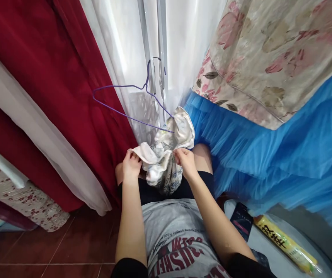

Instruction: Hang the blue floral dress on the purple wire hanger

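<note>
A crumpled white garment with a grey-blue print (166, 154) rests over my knees. My left hand (131, 166) pinches its left edge, fingers closed on the cloth. My right hand (185, 159) grips the bunched cloth at the middle right. A purple wire hanger (125, 101) hangs tilted in front of the white curtain, with its right end tucked into the top of the garment. I am seated, wearing a grey printed shirt and dark shorts.
A dark red curtain (52, 77) and a sheer white curtain (119, 42) hang at left and centre. A blue ruffled bed skirt (270, 154) and floral bedspread (276, 58) fill the right. A phone (241, 221) and a yellow packet (287, 243) lie at lower right. Red tile floor (67, 247) lies at lower left.
</note>
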Available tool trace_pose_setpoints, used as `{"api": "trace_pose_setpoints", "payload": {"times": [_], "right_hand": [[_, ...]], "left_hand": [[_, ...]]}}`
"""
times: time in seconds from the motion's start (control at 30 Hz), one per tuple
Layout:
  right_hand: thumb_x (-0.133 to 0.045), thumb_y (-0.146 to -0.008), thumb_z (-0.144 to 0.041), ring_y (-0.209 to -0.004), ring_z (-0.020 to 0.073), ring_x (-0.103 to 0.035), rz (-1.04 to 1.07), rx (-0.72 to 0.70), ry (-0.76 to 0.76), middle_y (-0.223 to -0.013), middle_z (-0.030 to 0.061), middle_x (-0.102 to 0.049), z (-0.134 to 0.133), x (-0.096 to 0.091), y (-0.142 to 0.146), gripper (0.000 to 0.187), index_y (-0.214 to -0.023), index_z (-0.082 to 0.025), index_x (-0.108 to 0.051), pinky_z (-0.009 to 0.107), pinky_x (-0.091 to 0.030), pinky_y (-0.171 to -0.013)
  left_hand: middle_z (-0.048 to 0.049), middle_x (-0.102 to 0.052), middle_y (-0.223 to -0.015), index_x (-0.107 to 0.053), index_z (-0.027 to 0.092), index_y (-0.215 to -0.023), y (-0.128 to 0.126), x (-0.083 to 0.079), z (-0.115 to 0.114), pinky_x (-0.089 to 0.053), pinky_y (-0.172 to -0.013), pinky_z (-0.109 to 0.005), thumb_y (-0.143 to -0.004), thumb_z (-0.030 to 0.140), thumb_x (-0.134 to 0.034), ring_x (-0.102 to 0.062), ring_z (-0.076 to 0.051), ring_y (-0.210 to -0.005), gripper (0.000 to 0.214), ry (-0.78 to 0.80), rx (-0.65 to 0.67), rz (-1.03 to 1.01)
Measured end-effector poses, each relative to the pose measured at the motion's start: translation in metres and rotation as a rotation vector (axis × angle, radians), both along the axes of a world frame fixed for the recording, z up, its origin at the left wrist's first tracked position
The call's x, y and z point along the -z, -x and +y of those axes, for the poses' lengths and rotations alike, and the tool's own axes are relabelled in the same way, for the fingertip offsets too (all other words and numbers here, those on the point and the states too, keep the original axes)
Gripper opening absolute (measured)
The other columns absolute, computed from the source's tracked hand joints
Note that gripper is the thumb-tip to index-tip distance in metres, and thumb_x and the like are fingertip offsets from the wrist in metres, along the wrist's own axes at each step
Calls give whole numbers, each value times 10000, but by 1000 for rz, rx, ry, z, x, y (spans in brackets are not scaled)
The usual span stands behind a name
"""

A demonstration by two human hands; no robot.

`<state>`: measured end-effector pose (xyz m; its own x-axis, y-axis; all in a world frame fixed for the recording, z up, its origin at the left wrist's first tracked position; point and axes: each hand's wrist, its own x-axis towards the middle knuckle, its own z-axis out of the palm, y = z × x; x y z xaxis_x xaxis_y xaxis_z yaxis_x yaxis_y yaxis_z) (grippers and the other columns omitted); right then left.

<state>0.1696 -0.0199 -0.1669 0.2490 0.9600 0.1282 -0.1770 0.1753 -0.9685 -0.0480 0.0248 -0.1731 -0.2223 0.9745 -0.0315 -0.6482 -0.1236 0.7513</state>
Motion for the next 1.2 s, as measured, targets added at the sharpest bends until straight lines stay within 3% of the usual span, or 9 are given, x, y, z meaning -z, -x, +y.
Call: {"api": "trace_pose_setpoints", "payload": {"times": [0.13,0.27,0.4,0.57,0.67,0.77,0.93,1.07,1.2], "right_hand": [[-673,-781,-405,-513,123,-403,-37,19,-19,-529,-33,-486,-2,4,-23,274,-632,-208,-554,255,-322,-505],[-755,-726,-280,-848,191,-593,-200,-422,-191,-928,25,-677,-23,-19,-22,286,-996,-209,-694,267,-490,-713],[-705,-829,-345,-763,184,-570,-327,-656,-194,-812,25,-657,-43,-40,-18,182,-869,-168,-693,275,-481,-676],[-653,-922,-487,-680,173,-572,-308,-472,-186,-728,34,-654,-51,-55,-50,361,-797,-151,-691,277,-471,-635],[-677,-914,-526,-620,164,-579,-266,-308,-193,-699,41,-667,-55,-60,-79,394,-771,-160,-701,270,-465,-582],[-731,-859,-568,-542,155,-582,-234,-263,-138,-666,46,-684,-63,-65,-106,412,-772,-166,-728,263,-452,-506],[-869,-724,-512,-646,230,-691,-421,-409,-27,-793,59,-763,-62,-79,-149,377,-864,-173,-783,305,-533,-563],[-876,-712,-478,-651,213,-669,-472,-211,-163,-781,28,-746,-12,-91,-182,343,-886,-200,-775,303,-522,-567],[-862,-712,-449,-704,186,-640,-377,-27,-410,-731,-6,-675,72,-114,-184,305,-777,-206,-690,298,-524,-656]], "left_hand": [[-43,-674,-1017,-659,208,-887,-45,-34,-26,-523,-765,-272,-837,421,-766,-640,-179,-904,243,-188,172,97],[-73,-666,-1104,-733,208,-866,-88,-65,-57,-503,-896,-288,-902,437,-707,-610,-228,-1101,233,-459,75,545],[-80,-673,-1034,-747,208,-929,-107,-69,-71,-490,-896,-302,-964,429,-634,-628,-235,-1054,251,-568,-8,783],[-41,-686,-882,-582,251,-1312,-97,-46,-72,-492,-635,-275,-945,545,-621,-642,-186,-696,472,-406,534,690],[-72,-715,-984,-558,227,-1367,-94,-23,-71,-527,-725,-307,-931,509,-650,-689,-231,-837,527,-419,722,789],[-54,-714,-1023,-706,181,-1091,-86,-4,-61,-489,-826,-301,-898,483,-692,-658,-240,-962,359,-495,659,1052],[19,-574,-663,-687,134,-725,-40,2,-30,-345,-600,-240,-821,557,-734,-530,-145,-668,437,-453,584,1441],[24,-552,-641,-620,150,-688,4,-27,-31,-330,-585,-246,-869,527,-693,-496,-129,-637,425,-500,369,1586],[-28,-707,-874,-702,189,-886,14,-69,-59,-476,-772,-279,-914,449,-667,-637,-193,-854,264,-603,216,1541]]}}
